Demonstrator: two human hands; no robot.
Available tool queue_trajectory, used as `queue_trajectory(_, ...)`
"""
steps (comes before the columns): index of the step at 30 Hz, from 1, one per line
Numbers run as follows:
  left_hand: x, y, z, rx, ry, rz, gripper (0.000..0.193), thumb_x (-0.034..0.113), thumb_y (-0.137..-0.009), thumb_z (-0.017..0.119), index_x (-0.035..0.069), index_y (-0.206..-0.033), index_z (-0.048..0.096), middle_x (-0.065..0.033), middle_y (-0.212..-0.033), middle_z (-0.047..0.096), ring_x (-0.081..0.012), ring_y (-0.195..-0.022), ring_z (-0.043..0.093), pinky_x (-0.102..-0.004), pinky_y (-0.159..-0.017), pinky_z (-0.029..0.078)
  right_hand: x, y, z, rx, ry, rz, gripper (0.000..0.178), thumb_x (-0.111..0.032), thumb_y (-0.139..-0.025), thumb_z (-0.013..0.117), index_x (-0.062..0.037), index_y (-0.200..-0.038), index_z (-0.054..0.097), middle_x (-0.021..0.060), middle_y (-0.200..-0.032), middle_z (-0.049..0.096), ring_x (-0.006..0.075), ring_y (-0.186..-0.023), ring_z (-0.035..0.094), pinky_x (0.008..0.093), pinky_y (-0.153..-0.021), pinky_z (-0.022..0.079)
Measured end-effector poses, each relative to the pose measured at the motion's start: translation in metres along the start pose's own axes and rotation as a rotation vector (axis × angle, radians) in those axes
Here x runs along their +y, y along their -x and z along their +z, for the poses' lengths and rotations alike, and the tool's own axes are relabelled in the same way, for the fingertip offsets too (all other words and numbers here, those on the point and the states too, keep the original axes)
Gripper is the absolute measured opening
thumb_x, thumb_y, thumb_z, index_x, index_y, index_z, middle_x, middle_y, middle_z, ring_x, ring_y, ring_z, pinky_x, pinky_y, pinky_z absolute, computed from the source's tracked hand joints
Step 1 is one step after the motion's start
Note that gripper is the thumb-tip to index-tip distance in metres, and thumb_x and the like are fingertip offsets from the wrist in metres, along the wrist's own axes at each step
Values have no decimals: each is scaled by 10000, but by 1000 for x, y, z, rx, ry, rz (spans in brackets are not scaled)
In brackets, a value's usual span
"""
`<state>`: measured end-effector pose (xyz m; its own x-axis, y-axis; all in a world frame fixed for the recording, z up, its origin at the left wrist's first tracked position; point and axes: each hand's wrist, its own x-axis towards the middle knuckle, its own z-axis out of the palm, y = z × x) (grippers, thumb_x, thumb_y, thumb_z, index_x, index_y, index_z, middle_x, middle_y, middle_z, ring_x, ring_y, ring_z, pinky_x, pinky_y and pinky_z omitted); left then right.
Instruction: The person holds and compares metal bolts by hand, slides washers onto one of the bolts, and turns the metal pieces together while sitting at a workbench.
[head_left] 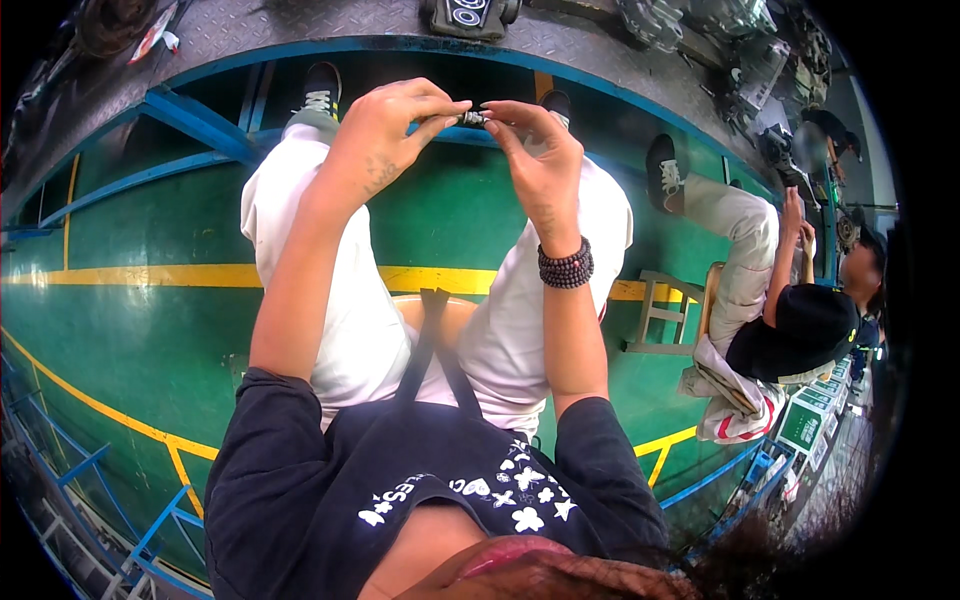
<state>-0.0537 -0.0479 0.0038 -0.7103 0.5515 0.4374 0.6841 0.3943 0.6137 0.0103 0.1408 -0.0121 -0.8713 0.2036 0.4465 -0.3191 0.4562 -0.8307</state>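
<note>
Between my two hands is a small, short metal part (pixel 473 118), shiny and roughly cylindrical. Its exact kind is too small to make out. My left hand (pixel 395 122) pinches its left end with thumb and forefinger. At the other end, the thumb and forefinger of my right hand (pixel 540 150) close on it. A dark beaded bracelet (pixel 566 266) wraps my right wrist. Both hands are raised over my knees, close to the near edge of the workbench. The fingertips cover the ends of the part.
A metal workbench (pixel 330 22) with a blue frame (pixel 200 120) curves across the front. On it stand a dark block with round holes (pixel 468 14) and several metal castings (pixel 745 75). To my right another person (pixel 800 330) sits near a stool (pixel 665 315). Green boxes (pixel 803 420) stand behind them.
</note>
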Motion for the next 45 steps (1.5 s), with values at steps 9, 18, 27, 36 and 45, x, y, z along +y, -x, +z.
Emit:
queue_trajectory(9,3,1,0,25,-41,30,194,102,-858,676,93,-1043,735,-83,-963,682,-245,-905,654,-307,-799,529,-2,-1,-3,-39,-107,36,208,-1,-828,679,-20,-1034,695,97,-947,711,171,-928,676,268,-832,523)
queue_trajectory(18,-3,2,2,57,-71,7,187,92,-862,668,98,-1035,737,-79,-990,680,-259,-937,644,-329,-829,509,-6,-1,-3,-83,-76,-32,338,80,-837,561,-38,-1145,636,113,-1060,672,196,-995,652,286,-881,502)
queue_trajectory(27,-10,1,0,166,-123,20,319,23,-914,575,135,-1198,667,-99,-1040,672,-271,-984,634,-339,-907,489,3,-3,5,-129,-221,-5,435,146,-851,466,-13,-1247,550,133,-1178,627,220,-1075,628,314,-956,490)
queue_trajectory(36,6,-13,7,160,574,-383,456,31,-906,610,70,-1351,520,-166,-1150,659,-203,-1019,657,-302,-907,511,-1,-3,-7,-151,-746,222,470,14,-916,569,11,-1361,416,184,-1289,573,237,-1128,607,320,-946,506)
queue_trajectory(45,19,-5,8,105,523,-325,426,-1,-923,586,25,-1342,514,-127,-1119,660,-148,-992,620,-272,-891,480,6,11,1,-244,-935,477,362,-75,-955,555,50,-1288,486,154,-1094,658,186,-983,670,281,-910,535)
